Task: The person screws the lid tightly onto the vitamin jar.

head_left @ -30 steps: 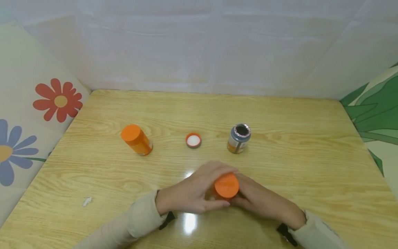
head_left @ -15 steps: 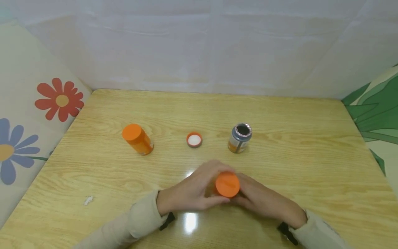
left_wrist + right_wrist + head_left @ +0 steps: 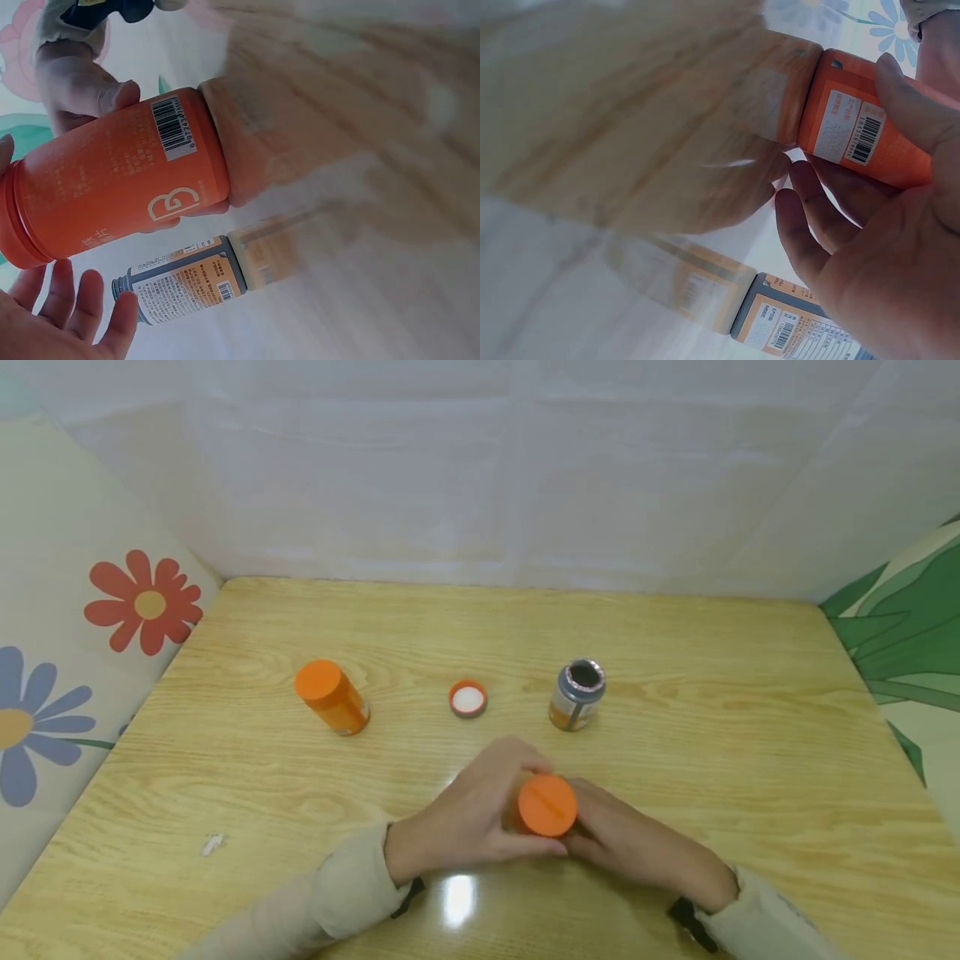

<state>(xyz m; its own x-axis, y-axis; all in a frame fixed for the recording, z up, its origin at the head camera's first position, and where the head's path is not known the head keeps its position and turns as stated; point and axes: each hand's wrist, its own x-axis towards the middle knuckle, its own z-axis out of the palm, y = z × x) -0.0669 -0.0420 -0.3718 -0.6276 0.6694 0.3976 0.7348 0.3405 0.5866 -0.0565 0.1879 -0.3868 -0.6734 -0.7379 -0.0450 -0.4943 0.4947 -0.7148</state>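
Note:
An orange bottle (image 3: pixel 120 169) with a barcode stands upright on the table near its front. My right hand (image 3: pixel 637 843) grips its body low down, the thumb on the near side and the fingers behind. Around the orange lid (image 3: pixel 548 806) curl the thumb and fingers of my left hand (image 3: pixel 468 818); in the left wrist view they touch the lid's edge. The lid sits on the bottle. Beyond the hands a grey-blue bottle (image 3: pixel 576 697) stands uncapped, its dark mouth showing. To its left lies an upturned lid (image 3: pixel 467 699), with an orange rim and white lining.
A second orange bottle (image 3: pixel 333 697), lid on, stands at the left of the wooden table (image 3: pixel 712 693). A small white mark (image 3: pixel 212 844) shows on the table at front left. A white cloth (image 3: pixel 487 468) hangs behind the back edge.
My left hand has shifted and turned a little about the lid, its knuckles now higher and its thumb further right. The right hand and the bottle stay in nearly the same place.

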